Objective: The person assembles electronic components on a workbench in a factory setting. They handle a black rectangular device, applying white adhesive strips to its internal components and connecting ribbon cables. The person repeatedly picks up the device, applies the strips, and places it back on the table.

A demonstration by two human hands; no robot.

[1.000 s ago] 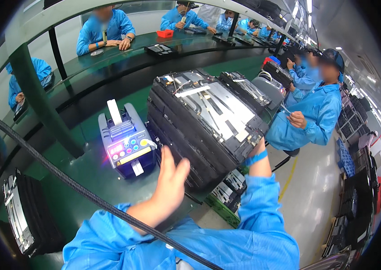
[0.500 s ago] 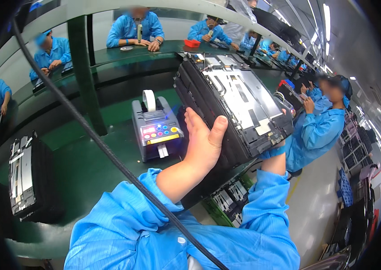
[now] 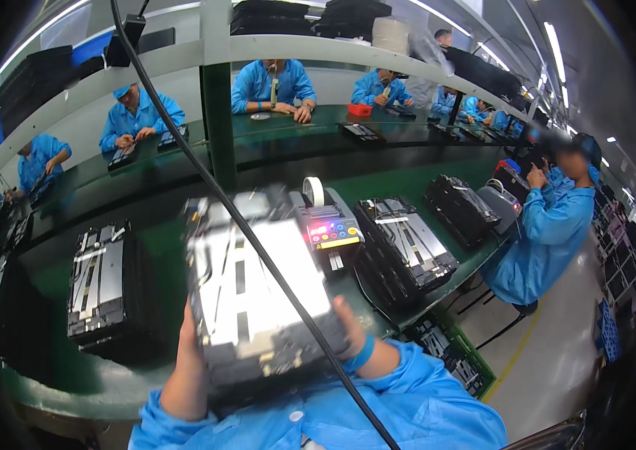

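A stack of flat black electronic units, with a silver panel and circuit boards on top, is held up in front of my chest. It is a little blurred and its underside is hidden. My left hand grips its left side. On the opposite side my right hand, with a blue band at the wrist, is closed against the edge; its fingers are partly hidden. Just behind the held stack stands a grey tape dispenser with a white roll and lit buttons. To its right sits another stack of units on the green bench.
More stacks stand on the bench at left and farther right. A black cable hangs across the view. Below the bench is a green crate of units. A co-worker sits at right; others work across the bench.
The held stack has moved left and lower, from right of the tape dispenser to in front of my chest. My view has turned left.
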